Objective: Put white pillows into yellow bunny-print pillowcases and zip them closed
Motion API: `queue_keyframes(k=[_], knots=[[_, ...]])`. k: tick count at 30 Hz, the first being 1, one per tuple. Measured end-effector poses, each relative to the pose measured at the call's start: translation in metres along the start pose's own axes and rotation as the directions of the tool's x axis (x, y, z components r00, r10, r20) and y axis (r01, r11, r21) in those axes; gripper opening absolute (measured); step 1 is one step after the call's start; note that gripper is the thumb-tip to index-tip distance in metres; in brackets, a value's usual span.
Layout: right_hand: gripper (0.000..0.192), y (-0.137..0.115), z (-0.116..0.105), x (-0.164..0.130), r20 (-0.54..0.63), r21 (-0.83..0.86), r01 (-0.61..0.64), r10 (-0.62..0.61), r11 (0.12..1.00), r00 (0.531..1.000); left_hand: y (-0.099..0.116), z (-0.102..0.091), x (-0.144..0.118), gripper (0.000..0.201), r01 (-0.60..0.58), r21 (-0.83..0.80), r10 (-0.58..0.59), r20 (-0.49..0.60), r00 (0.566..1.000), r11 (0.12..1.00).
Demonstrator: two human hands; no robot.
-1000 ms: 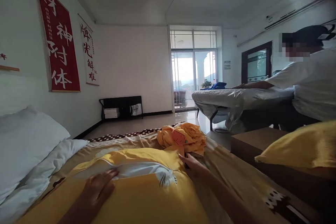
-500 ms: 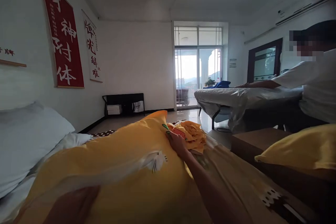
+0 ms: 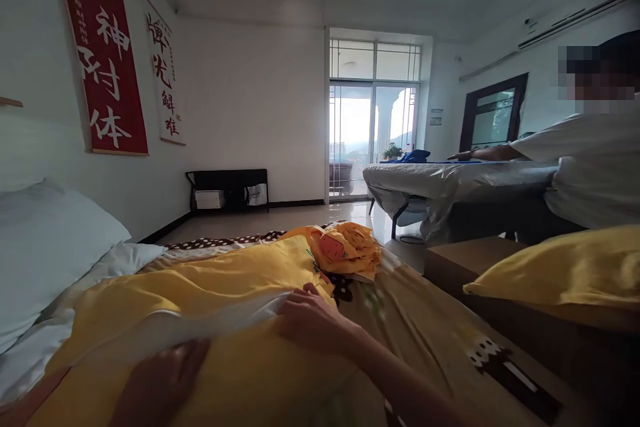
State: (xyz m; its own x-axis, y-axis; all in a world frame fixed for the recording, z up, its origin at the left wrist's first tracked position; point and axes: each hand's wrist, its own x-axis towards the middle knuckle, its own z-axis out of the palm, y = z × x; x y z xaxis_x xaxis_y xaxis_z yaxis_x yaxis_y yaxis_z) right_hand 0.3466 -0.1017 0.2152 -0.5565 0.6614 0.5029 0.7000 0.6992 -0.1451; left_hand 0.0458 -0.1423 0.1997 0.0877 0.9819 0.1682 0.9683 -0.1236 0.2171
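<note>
A plump yellow pillowcase (image 3: pixel 215 280) lies across the bed in front of me, a white strip (image 3: pixel 225 317) showing along its middle; whether that is the lining or a pillow inside, I cannot tell. My right hand (image 3: pixel 310 320) has its fingers curled on the fabric at the right end of this strip. Lower left, my left hand (image 3: pixel 163 380) rests against the yellow cloth, dark and blurred, so its grip is unclear. Just beyond the pillowcase sits a crumpled orange-yellow cloth (image 3: pixel 357 250) with a red-orange printed patch.
White pillows (image 3: pixel 55 253) lie at the left. A brown box (image 3: pixel 450 260) stands right of the bed, with another yellow pillow (image 3: pixel 560 273) above it. Farther back, a person in a white top (image 3: pixel 595 167) reaches over a plastic-covered table (image 3: pixel 450 180).
My right hand has left the pillowcase's far corner and come nearer to the white strip. That corner has sunk, and more white shows. My left hand has shifted slightly right.
</note>
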Motion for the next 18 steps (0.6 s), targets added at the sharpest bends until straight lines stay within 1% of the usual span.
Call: queue_keyframes(k=[1, 2, 4, 5, 6, 7, 8, 9, 10, 11, 12, 13, 14, 15, 16, 18], knots=[[0.019, -0.006, 0.004, -0.004, 0.029, -0.008, 0.051, -0.051, 0.999, 0.998, -0.001, -0.002, -0.001, 0.054, 0.004, -0.004, -0.004, 0.014, 1.0, 1.0], [0.022, -0.009, 0.007, -0.008, 0.045, -0.022, 0.065, -0.064, 0.998, 0.997, 0.0, -0.004, -0.001, 0.054, 0.006, -0.005, -0.006, 0.035, 0.999, 1.0], [0.025, -0.012, 0.008, -0.014, 0.07, -0.063, 0.035, -0.031, 0.997, 0.997, 0.005, -0.01, -0.004, 0.054, -0.002, 0.0, 0.002, 0.078, 0.997, 1.0], [0.028, -0.013, 0.008, -0.015, 0.093, -0.09, 0.032, -0.023, 0.995, 0.995, 0.012, -0.014, -0.005, 0.053, -0.019, -0.002, 0.02, 0.084, 0.996, 1.0], [0.031, -0.014, 0.006, -0.016, 0.122, -0.121, 0.041, -0.026, 0.992, 0.992, 0.023, -0.018, -0.005, 0.05, -0.056, -0.015, 0.057, 0.068, 0.996, 0.998], [0.032, -0.016, 0.004, -0.016, 0.149, -0.151, 0.06, -0.038, 0.987, 0.988, 0.036, -0.023, -0.005, 0.043, -0.125, -0.044, 0.127, 0.03, 0.991, 0.991], [0.031, -0.019, 0.003, -0.016, 0.169, -0.176, 0.085, -0.055, 0.981, 0.984, 0.052, -0.027, -0.002, 0.035, -0.23, -0.095, 0.23, -0.013, 0.973, 0.969], [0.028, -0.022, 0.002, -0.016, 0.18, -0.195, 0.106, -0.071, 0.975, 0.981, 0.069, -0.031, 0.002, 0.027, -0.363, -0.163, 0.359, -0.053, 0.932, 0.917], [0.025, -0.025, 0.001, -0.018, 0.18, -0.212, 0.12, -0.082, 0.97, 0.98, 0.087, -0.033, 0.009, 0.023, -0.498, -0.248, 0.496, -0.075, 0.865, 0.831], [0.021, -0.029, 0.001, -0.02, 0.169, -0.23, 0.126, -0.088, 0.965, 0.982, 0.103, -0.034, 0.017, 0.024, -0.6, -0.337, 0.617, -0.068, 0.784, 0.726], [0.018, -0.032, 0.001, -0.024, 0.147, -0.246, 0.125, -0.09, 0.961, 0.985, 0.117, -0.032, 0.027, 0.023, -0.651, -0.42, 0.702, -0.047, 0.711, 0.632], [0.016, -0.034, 0.002, -0.03, 0.121, -0.261, 0.119, -0.09, 0.958, 0.989, 0.128, -0.029, 0.036, 0.022, -0.663, -0.492, 0.755, -0.016, 0.655, 0.564], [0.015, -0.035, 0.003, -0.037, 0.093, -0.276, 0.114, -0.091, 0.954, 0.991, 0.135, -0.023, 0.046, 0.02, -0.654, -0.541, 0.784, 0.018, 0.62, 0.529], [0.014, -0.035, 0.003, -0.045, 0.07, -0.289, 0.114, -0.098, 0.951, 0.993, 0.138, -0.017, 0.054, 0.02, -0.641, -0.567, 0.798, 0.047, 0.601, 0.517], [0.014, -0.034, 0.004, -0.053, 0.048, -0.3, 0.115, -0.105, 0.947, 0.993, 0.138, -0.009, 0.06, 0.02, -0.631, -0.582, 0.806, 0.073, 0.587, 0.512], [0.017, -0.032, 0.003, -0.071, 0.014, -0.316, 0.108, -0.109, 0.943, 0.994, 0.131, 0.007, 0.066, 0.021, -0.64, -0.571, 0.822, 0.117, 0.557, 0.514]])
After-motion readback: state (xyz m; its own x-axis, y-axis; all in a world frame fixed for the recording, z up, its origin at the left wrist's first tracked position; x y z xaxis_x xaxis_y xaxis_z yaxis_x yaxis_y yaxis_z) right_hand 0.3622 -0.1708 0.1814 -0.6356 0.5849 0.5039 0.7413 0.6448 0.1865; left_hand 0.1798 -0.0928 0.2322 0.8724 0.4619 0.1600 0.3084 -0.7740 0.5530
